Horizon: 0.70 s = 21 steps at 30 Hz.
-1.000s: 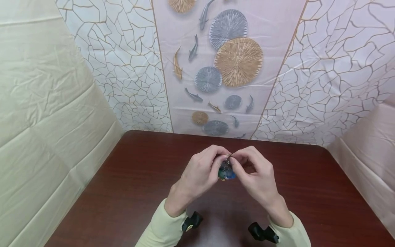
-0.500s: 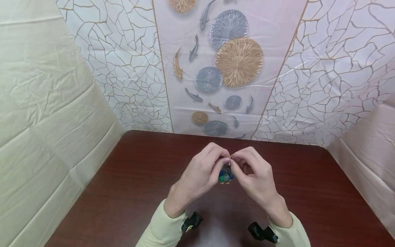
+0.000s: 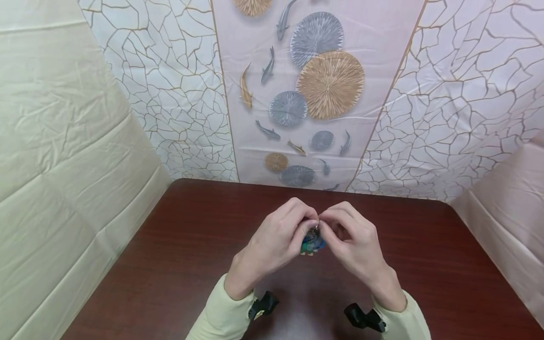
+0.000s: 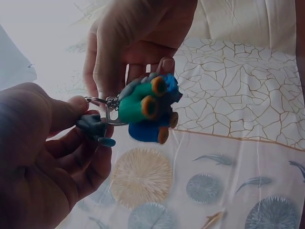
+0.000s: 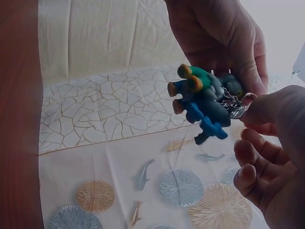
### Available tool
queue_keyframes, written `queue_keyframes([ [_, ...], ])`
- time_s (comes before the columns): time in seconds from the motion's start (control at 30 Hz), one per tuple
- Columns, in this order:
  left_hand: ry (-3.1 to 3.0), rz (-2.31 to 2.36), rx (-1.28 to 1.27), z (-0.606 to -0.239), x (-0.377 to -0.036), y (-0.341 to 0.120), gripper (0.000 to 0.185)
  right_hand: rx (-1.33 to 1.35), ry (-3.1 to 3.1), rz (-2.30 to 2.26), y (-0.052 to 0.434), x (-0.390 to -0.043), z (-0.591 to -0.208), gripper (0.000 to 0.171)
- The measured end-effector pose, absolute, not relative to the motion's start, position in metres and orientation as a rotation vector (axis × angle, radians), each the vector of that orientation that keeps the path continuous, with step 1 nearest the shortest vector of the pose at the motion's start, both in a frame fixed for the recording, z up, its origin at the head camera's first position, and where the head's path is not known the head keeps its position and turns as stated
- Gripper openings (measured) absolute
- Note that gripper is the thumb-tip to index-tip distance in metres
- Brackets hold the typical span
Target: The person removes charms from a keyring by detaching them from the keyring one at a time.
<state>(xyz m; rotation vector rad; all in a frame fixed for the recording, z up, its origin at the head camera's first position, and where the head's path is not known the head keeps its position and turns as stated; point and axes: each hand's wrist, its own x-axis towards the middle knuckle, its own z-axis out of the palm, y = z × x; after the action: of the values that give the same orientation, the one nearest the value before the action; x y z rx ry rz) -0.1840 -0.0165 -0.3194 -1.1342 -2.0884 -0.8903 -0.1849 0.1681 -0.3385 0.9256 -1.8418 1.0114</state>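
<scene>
From the head view we saw little of the keychain (image 3: 312, 242): the left hand (image 3: 276, 241) and the right hand (image 3: 352, 245) closed over it from nine and three o'clock, leaving only a blue-green scrap we could not make out. The metal ring (image 4: 110, 110) was partly hidden behind fingertips in both wrist views, so we could not tell how it was pinched. The sleeves (image 3: 221, 316) were cut off at six o'clock. The wrist views were dim, with the small figures' details (image 5: 202, 102) too blurred to read.
</scene>
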Motion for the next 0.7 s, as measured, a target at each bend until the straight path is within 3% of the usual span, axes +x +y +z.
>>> queue_keyframes([
  [0.37,-2.086,-0.869,-1.127,-0.318,-0.1839,-0.0177,0.002,0.889,-1.901,1.061,0.1722,-0.1827,-0.3379,0.022],
  [0.6,-2.075,-0.856,-1.12,-0.3196,-0.1858,-0.0164,0.004,0.934,-1.895,1.036,0.1714,-0.1836,-0.3377,0.005],
  [0.7,-2.083,-0.864,-1.12,-0.3203,-0.1858,-0.016,0.003,0.949,-1.888,1.029,0.171,-0.1838,-0.3384,0.006],
])
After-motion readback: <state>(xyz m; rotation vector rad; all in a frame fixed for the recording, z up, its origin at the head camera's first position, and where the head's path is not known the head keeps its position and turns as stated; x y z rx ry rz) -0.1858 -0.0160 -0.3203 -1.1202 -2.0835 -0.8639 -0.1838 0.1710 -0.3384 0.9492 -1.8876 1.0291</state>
